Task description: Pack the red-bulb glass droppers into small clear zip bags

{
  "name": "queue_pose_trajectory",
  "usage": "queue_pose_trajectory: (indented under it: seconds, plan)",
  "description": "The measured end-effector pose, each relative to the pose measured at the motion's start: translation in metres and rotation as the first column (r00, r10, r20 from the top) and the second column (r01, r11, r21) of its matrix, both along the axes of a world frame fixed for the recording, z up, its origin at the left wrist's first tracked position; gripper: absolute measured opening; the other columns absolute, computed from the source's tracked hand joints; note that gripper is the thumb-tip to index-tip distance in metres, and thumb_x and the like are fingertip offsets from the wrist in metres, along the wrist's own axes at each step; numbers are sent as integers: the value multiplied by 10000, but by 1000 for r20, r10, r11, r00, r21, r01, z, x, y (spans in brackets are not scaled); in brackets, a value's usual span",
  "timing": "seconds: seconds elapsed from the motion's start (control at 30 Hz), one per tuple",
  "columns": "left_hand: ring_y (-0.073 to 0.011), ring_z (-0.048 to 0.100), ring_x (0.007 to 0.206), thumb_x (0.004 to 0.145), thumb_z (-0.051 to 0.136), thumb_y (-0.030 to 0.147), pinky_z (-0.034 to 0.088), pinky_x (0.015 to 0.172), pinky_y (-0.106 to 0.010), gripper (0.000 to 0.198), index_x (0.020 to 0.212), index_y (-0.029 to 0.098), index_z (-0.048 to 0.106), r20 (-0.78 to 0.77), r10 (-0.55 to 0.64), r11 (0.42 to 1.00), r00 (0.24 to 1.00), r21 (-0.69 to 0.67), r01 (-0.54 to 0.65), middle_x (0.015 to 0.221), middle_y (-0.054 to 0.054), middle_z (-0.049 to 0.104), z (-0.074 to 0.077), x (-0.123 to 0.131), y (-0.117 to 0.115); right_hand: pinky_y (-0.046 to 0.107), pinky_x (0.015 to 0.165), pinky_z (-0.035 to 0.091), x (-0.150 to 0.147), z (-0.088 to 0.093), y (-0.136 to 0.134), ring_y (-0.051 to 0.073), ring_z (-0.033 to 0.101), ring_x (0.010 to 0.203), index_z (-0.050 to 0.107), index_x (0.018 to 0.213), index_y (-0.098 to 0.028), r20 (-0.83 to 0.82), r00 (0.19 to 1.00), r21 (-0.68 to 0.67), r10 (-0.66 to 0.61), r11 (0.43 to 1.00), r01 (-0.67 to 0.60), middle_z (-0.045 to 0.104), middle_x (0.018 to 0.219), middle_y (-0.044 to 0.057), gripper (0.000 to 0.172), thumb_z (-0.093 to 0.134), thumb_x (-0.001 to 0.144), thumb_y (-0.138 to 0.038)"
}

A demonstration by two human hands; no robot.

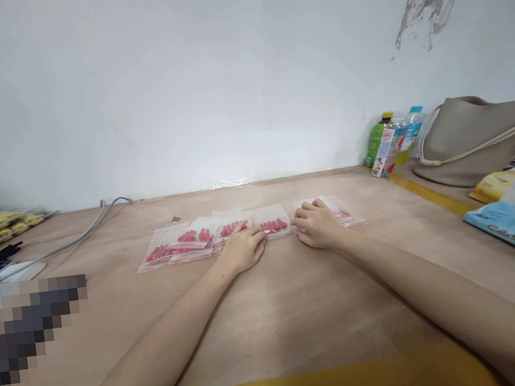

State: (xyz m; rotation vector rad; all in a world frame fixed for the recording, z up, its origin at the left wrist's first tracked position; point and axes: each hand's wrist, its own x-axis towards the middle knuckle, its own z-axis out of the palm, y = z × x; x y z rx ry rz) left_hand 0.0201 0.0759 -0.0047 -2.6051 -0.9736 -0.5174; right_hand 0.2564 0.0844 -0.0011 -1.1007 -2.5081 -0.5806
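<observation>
The middle bag [270,214], a clear plastic one with small red pieces [274,224] inside, lay flat on the worktop [271,315], between the two hands. The left hand [244,247] was just at its left side, with fingers half bent over the neighbouring bag [223,219]; I could not tell whether they pinched the plastic. The right hand [317,224] was at its right side, with curled fingers over the right-end bag [335,202]; its grip also could not be told. Further to the left of the middle bag, overlapping bags [159,236] held similar pieces. Well to its right stood bottles [385,147], near a grey-brown sack [474,137], and well to its left lay a cable [86,234].
</observation>
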Motion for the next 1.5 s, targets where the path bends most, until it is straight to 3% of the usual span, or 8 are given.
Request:
queue_pose_trajectory:
  seconds: [0.17, 0.3, 0.4, 0.77, 1.13, 1.5]
  plan:
    - [-157, 613, 811, 861, 406, 144, 274, 1018, -424, 195, 848, 179, 598, 70, 14, 999, 997, 43, -17, 841, -24, 661, -10, -1, 7, 348, 726, 235, 0, -11, -2, 197, 481, 805, 645, 885, -181, -126, 992, 30, 3, 1000, 0, 634, 825, 60, 280, 537, 764, -409]
    - [-149, 612, 776, 857, 414, 130, 313, 994, -416, 174, 849, 169, 584, 108, 8, 997, 994, 81, -16, 812, -26, 658, -13, -3, 8, 340, 718, 226, -4, -20, -2, 179, 484, 783, 652, 850, -182, -131, 991, 114, -7, 993, 22, 650, 802, 49, 172, 508, 801, -263]
    - [-148, 612, 773, 858, 425, 135, 344, 971, -412, 164, 850, 170, 585, 106, -12, 993, 994, 115, 0, 816, -23, 659, -13, -4, 9, 335, 705, 221, -5, -22, 2, 169, 483, 747, 654, 756, -180, -113, 993, 156, -31, 986, 48, 650, 724, 38, 181, 487, 822, -204]
    - [-153, 608, 758, 869, 417, 117, 390, 939, -384, 250, 724, 154, 617, 25, -100, 965, 995, 245, 91, 790, -35, 658, -11, -8, 17, 329, 676, 210, -5, -20, 3, 151, 465, 700, 602, 658, -151, -79, 997, 223, -12, 974, 30, 628, 664, 37, 222, 474, 836, -179]
    - [-151, 598, 778, 884, 427, 157, 407, 894, -372, 218, 773, 165, 614, 45, -122, 955, 992, 277, 105, 786, -27, 653, -9, -6, 14, 332, 722, 219, -4, -17, 0, 147, 465, 714, 600, 682, -163, -91, 994, 219, 53, 975, -32, 621, 668, 29, 225, 453, 846, -210]
    - [-151, 588, 695, 856, 427, 121, 449, 812, -335, 234, 696, 154, 595, 69, -149, 953, 986, 277, 125, 707, -29, 638, -8, -1, 16, 347, 789, 218, -17, -17, 4, 143, 468, 724, 604, 677, -165, -61, 989, 227, 132, 967, -115, 618, 659, 28, 245, 438, 856, -186]
